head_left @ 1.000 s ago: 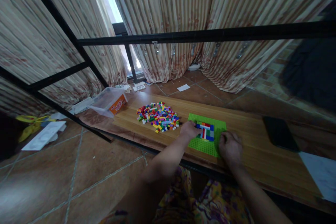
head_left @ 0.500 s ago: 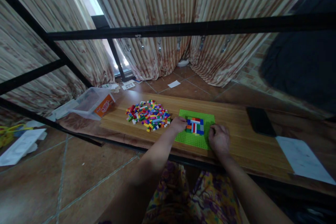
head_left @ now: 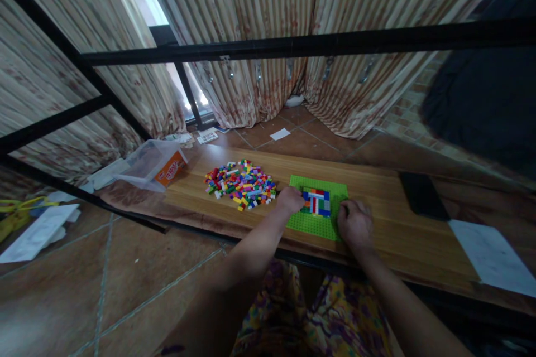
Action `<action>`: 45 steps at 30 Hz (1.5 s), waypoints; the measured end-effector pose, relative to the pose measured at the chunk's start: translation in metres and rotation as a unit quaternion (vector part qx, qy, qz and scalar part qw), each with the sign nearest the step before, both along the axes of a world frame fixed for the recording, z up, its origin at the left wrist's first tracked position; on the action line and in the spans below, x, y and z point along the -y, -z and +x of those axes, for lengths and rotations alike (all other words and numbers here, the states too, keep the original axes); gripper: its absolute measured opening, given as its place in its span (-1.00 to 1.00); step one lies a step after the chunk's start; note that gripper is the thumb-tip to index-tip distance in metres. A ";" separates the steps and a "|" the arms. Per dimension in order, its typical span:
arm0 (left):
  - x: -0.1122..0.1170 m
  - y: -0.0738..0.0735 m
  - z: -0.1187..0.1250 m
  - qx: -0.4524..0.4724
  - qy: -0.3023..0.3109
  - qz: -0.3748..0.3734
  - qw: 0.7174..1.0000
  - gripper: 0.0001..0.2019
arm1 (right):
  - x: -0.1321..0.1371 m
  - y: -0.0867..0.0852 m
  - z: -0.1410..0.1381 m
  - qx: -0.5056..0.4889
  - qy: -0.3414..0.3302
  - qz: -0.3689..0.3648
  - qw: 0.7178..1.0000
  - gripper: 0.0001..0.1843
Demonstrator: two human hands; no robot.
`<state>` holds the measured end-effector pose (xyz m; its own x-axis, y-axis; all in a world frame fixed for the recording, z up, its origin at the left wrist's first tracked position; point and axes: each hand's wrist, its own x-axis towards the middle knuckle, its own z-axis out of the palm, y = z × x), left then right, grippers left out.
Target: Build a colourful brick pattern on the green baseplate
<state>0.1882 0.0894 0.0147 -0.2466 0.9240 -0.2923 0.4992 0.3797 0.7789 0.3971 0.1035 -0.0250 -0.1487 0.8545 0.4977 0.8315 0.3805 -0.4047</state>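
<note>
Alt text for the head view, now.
A person's left hand is at the left side of a multicoloured brick build on a green baseplate; the right hand is at the baseplate's right edge. Loose bricks are heaped to the left on the wooden tabletop; a flat black object and white sheet lie right.

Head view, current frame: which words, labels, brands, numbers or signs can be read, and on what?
None can be read with certainty.
Orange label on the clear plastic bin: white lettering, too blurred.
White card on the floor: dark print, too small.
White sheet at right: faint marks, illegible.
</note>
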 end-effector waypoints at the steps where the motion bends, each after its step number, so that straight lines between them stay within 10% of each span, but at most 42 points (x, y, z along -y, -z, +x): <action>1: 0.002 -0.002 0.001 -0.003 -0.008 0.003 1.000 -0.86 | 0.000 0.000 0.000 0.001 -0.001 0.003 1.000 -0.75; 10: 0.050 -0.018 0.004 -0.010 -0.080 0.123 0.989 -0.75 | -0.004 0.005 0.004 0.009 -0.021 0.019 1.000 -0.76; 18: 0.102 -0.022 -0.081 -0.116 -0.170 0.152 0.967 -0.79 | -0.004 0.007 0.003 -0.002 -0.014 0.009 1.000 -0.77; 26: 0.082 -0.036 -0.128 -0.275 -0.134 0.119 0.945 -0.76 | -0.001 0.002 0.000 0.002 -0.003 0.002 1.000 -0.77; 45: 0.070 -0.040 -0.110 -0.366 -0.066 0.109 0.922 -0.78 | 0.001 -0.006 -0.004 -0.028 0.000 -0.014 1.000 -0.79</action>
<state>0.0781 0.0192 0.0548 -0.4185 0.8889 0.1862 0.8820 0.3488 0.3168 0.3926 0.1023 -0.0187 -0.1214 0.8679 0.4817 0.8076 0.3686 -0.4604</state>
